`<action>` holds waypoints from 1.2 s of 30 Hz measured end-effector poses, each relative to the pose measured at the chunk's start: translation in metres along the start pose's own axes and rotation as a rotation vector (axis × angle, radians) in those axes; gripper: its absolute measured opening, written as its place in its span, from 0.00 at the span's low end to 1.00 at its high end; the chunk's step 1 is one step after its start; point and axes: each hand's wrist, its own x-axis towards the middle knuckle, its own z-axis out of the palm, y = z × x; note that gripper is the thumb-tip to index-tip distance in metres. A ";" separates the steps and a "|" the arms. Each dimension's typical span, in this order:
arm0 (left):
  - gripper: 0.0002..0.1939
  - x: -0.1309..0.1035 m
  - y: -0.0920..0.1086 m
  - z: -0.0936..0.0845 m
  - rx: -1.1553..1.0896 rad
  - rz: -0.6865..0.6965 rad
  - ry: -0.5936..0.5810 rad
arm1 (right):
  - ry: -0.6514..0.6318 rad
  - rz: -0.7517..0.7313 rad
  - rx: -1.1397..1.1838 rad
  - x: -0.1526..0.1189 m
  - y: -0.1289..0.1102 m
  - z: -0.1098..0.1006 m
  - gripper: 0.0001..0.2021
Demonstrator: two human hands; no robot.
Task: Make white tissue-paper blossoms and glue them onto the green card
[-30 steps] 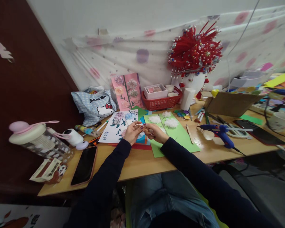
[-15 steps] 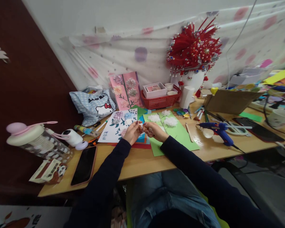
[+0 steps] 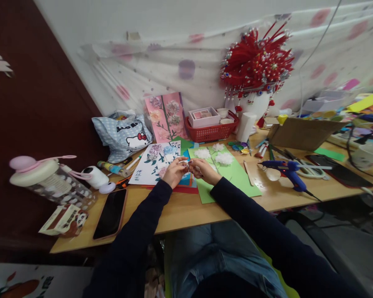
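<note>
My left hand (image 3: 175, 172) and my right hand (image 3: 204, 171) meet fingertip to fingertip above the papers. Both are closed in a pinch around something small and whitish, too small to name. Under my right wrist lies a light green sheet (image 3: 233, 183) bearing fluffy white flowers (image 3: 224, 159) on a drawn stem. To the left of my left hand is a white sheet (image 3: 143, 173) with painted flowers and handwritten characters. Blue, orange and red papers show beneath my hands.
A blue glue gun (image 3: 286, 170) lies right, beside a wooden stick (image 3: 248, 173). A phone (image 3: 110, 214), a bottle (image 3: 54, 182) and a checked bag (image 3: 121, 136) stand left. Behind are a red basket (image 3: 209, 133), a pink flower card (image 3: 166, 117) and a red beaded headdress (image 3: 257, 62).
The view has shifted slightly, so the background sits a little further right. Both hands stay pinched together, with only a small shift of the fingers.
</note>
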 end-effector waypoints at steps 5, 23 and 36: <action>0.18 0.001 -0.002 -0.002 0.011 0.010 -0.029 | 0.006 -0.018 -0.004 0.000 0.001 -0.001 0.06; 0.17 -0.001 -0.001 -0.002 0.095 0.051 -0.083 | -0.037 0.004 0.059 -0.004 -0.005 0.002 0.03; 0.17 -0.001 0.000 -0.001 0.050 0.046 -0.078 | -0.026 0.008 0.042 -0.003 -0.003 0.001 0.03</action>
